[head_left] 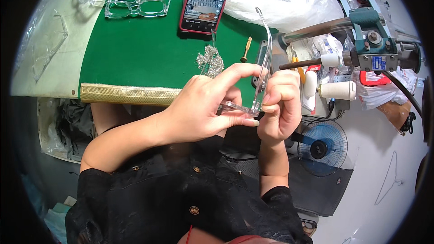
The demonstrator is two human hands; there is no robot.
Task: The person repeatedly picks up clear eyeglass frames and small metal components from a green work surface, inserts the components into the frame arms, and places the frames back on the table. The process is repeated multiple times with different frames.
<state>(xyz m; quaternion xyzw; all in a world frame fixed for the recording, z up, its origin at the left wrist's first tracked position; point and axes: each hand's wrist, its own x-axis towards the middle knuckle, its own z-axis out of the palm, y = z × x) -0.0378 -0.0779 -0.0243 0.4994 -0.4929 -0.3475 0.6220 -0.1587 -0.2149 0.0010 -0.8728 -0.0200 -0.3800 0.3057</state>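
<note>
Fingers of my L hand are pinching the clear frame, R hand pinching nr its hinge; it's sitting btwn both, by the mat. I'm guessing light, stiff, slick, brittle: best hold's the rim nr that corner.

Grn tbl mat, phone, slvr bits, screwdrvr

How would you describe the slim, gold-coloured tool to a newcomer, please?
Find the bright green mat, then its right part, beyond the person's left hand. There lies the slim, gold-coloured, stick-shaped tool, its nearer end dark. Unlike the loose heap of small silvery pieces to its left, it is one straight piece.
</note>
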